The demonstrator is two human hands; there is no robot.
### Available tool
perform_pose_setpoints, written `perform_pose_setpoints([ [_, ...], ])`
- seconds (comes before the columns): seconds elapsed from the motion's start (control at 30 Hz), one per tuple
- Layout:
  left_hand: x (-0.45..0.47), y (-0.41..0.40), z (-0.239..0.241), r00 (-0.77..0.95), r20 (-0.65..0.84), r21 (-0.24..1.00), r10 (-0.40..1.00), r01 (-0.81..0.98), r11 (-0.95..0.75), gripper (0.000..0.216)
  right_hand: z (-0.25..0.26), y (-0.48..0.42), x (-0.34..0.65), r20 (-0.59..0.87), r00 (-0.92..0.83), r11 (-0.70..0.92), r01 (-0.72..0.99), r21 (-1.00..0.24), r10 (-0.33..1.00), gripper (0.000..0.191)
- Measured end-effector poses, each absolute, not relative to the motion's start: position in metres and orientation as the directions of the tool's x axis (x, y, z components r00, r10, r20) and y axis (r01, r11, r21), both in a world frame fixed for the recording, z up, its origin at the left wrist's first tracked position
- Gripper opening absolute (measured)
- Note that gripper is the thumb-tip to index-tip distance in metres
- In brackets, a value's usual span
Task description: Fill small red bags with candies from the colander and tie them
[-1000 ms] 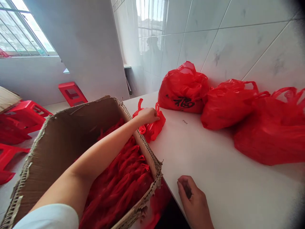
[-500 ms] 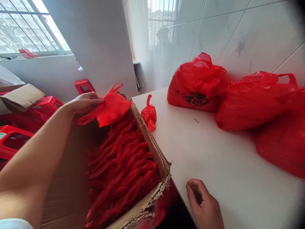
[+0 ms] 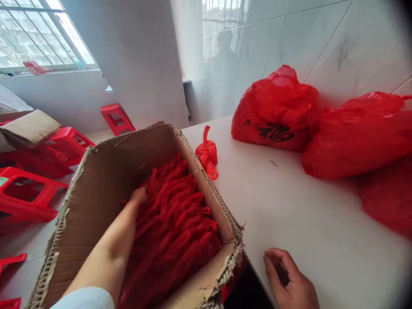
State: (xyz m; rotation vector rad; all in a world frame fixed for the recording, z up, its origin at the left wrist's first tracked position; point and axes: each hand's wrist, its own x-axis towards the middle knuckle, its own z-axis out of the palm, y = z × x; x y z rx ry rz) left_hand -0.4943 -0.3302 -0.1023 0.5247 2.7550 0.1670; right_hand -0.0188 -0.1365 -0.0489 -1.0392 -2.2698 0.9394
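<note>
Deep inside a cardboard box [image 3: 72, 214], my left hand [image 3: 140, 195] is closed at the far end of a packed row of red plastic bags [image 3: 180, 223]. Its fingers are on a small red plastic bag [image 3: 157, 179] there; the fingertips are partly hidden among the red plastic. My right hand [image 3: 291, 277] rests on the white table [image 3: 277, 206], fingers curled round so that thumb and forefinger nearly meet. The hollow between them holds nothing. A small knotted red bag [image 3: 207, 152] lies on the table beside the box's right wall.
Large filled red bags [image 3: 273, 113] stand along the tiled wall [image 3: 299, 47], on the table's far right side. To the left, red plastic stools [image 3: 28, 193] and another cardboard box [image 3: 30, 128] are on the floor side. The near box's rim [image 3: 222, 206] is torn and ragged.
My left hand has gone down from above the rim into the box with the red bag. The right hand keeps its curled shape on the table. The view has shifted slightly.
</note>
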Motion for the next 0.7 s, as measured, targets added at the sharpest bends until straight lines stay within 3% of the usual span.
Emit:
perform_pose_setpoints([
  [0.1, -0.503, -0.319, -0.076, -0.905, -0.188, 0.204, 0.382, 0.344, 0.916, 0.024, -0.048, -0.136, -0.019, 0.138, -0.599, 0.486, 0.469, -0.737, 0.789, 0.026],
  [0.2, -0.513, -0.287, -0.025, -0.919, 0.041, 0.260, 0.392, 0.389, 0.884, 0.020, -0.046, -0.136, -0.021, 0.136, -0.602, 0.490, 0.475, -0.731, 0.787, 0.026],
  [0.3, -0.499, -0.231, 0.027, -0.858, 0.277, 0.307, 0.433, 0.506, 0.806, 0.032, -0.046, -0.136, -0.022, 0.148, -0.599, 0.500, 0.477, -0.723, 0.787, 0.025],
  [0.37, -0.474, -0.187, 0.050, -0.780, 0.357, 0.315, 0.514, 0.619, 0.719, 0.036, -0.047, -0.136, -0.022, 0.158, -0.596, 0.508, 0.482, -0.714, 0.787, 0.024],
  [0.43, -0.445, -0.145, 0.062, -0.697, 0.364, 0.299, 0.618, 0.715, 0.631, 0.034, -0.048, -0.137, -0.022, 0.163, -0.591, 0.513, 0.491, -0.704, 0.790, 0.024],
  [0.53, -0.412, -0.097, 0.065, -0.671, 0.190, 0.279, 0.717, 0.737, 0.616, 0.037, -0.049, -0.137, -0.023, 0.169, -0.576, 0.508, 0.497, -0.704, 0.799, 0.024],
  [0.7, -0.417, -0.075, 0.072, -0.633, 0.058, 0.426, 0.772, 0.715, 0.555, 0.024, -0.047, -0.137, -0.024, 0.162, -0.597, 0.508, 0.473, -0.720, 0.786, 0.024],
])
